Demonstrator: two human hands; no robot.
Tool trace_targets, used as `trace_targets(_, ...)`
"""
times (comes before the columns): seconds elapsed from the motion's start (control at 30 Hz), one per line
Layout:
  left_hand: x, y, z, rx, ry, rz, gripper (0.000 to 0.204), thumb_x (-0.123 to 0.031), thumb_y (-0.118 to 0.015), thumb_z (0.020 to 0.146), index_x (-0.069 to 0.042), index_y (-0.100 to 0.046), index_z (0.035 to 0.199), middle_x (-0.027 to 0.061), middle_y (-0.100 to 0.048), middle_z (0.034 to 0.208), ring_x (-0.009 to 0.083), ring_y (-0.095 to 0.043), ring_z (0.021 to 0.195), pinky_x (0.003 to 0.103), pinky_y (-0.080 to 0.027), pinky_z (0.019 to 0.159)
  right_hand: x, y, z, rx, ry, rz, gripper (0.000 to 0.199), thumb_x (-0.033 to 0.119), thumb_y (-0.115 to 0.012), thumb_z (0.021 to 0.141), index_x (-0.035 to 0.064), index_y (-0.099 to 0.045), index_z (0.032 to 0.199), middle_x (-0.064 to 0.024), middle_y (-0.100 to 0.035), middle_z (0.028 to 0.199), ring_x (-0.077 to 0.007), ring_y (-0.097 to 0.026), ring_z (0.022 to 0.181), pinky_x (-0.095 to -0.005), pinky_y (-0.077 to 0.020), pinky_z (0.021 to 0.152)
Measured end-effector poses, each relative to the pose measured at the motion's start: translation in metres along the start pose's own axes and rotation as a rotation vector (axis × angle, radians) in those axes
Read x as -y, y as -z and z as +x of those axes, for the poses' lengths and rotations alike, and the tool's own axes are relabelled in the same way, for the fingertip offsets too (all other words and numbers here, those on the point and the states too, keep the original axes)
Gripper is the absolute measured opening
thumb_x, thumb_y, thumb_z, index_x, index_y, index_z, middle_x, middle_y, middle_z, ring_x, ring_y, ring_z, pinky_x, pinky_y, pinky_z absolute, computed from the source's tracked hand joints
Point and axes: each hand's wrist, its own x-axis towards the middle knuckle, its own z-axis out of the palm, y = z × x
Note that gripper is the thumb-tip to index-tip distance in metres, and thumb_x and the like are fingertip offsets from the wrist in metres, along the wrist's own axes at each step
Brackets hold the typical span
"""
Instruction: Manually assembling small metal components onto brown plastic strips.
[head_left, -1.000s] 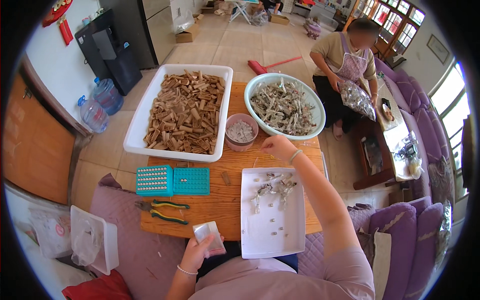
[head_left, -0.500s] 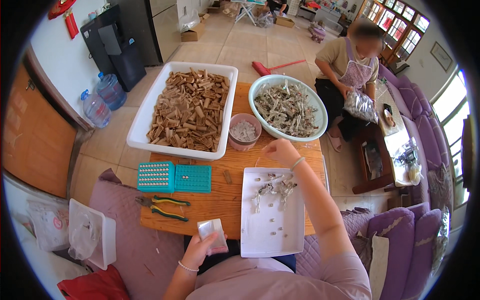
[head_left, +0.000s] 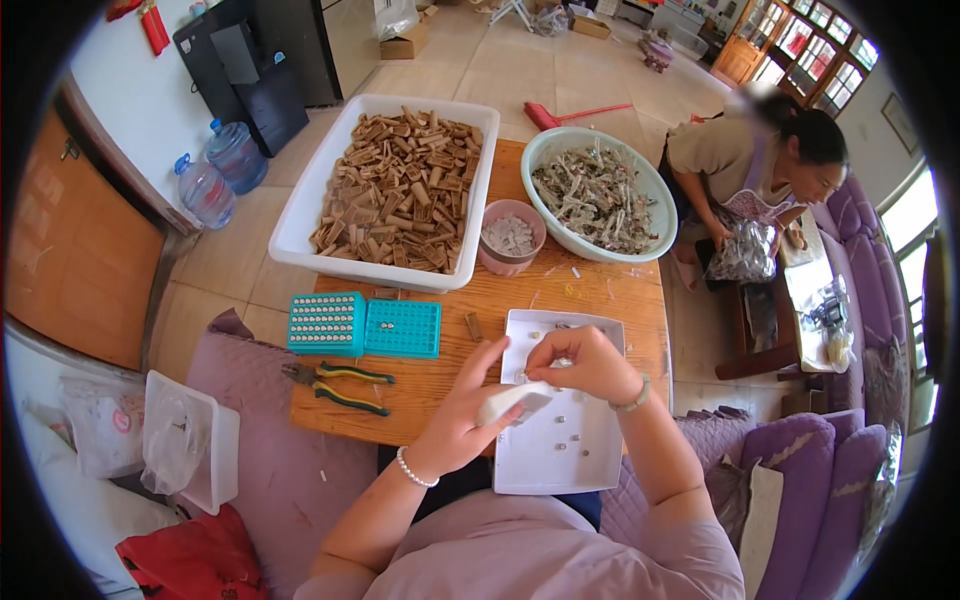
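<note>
My left hand is closed around a small whitish packet, tilted over the near-left part of a shallow white tray. Close by on the right, my right hand pinches its fingers together near the packet's upper end. Something small and shiny shows at those fingertips, too small to name. Several little metallic pieces lie loose in the tray. The clear plastic scraps seen there earlier are mostly hidden behind my hands.
Left on the wooden table are teal racks holding small pieces and pliers. Farther back stand a white tub of brown pieces, a pink bowl and a pale basin of plastic scraps. Another person bends at the right.
My right hand has come back from near the pink bowl to the packet. My left hand has lifted the packet up and right over the tray. The other person has leaned rightward.
</note>
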Motion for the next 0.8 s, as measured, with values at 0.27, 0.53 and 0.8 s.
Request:
trace_targets(0.27,-0.005,-0.019,-0.015,0.118,0.566,-0.81,0.027,-0.018,-0.058,0.092,0.002,-0.059,0.11,0.0104,-0.06,0.108,0.0209,-0.058,0.101,0.034,-0.046,0.092,-0.013,-0.01,-0.023,-0.02,-0.106,0.186,0.008,0.005,-0.067,0.082,-0.0003,-0.065,0.087,-0.0045,-0.066,0.083,-0.0089,-0.06,0.076,-0.0232,-0.0487,0.07)
trace_targets(0.53,0.023,-0.043,-0.049,0.054,0.618,-1.651,0.032,-0.033,-0.061,0.088,-0.003,-0.063,0.096,0.0102,-0.057,0.097,0.0216,-0.055,0.096,0.04,-0.045,0.093,-0.036,-0.019,-0.039,0.019,-0.105,1.056,0.011,0.011,-0.059,0.09,0.0008,-0.061,0.094,-0.008,-0.063,0.094,-0.0179,-0.06,0.09,-0.0313,-0.0467,0.086)
trace_targets(0.8,0.006,-0.02,-0.043,0.044,0.673,-1.512,0.031,-0.029,-0.062,0.087,0.0,-0.063,0.097,0.0133,-0.059,0.092,0.0224,-0.059,0.088,0.035,-0.052,0.075,-0.036,0.081,-0.066,-0.169,0.309,0.236,0.013,0.008,-0.055,0.092,-0.0013,-0.065,0.093,-0.0087,-0.065,0.089,-0.0167,-0.062,0.088,-0.0322,-0.0495,0.082)
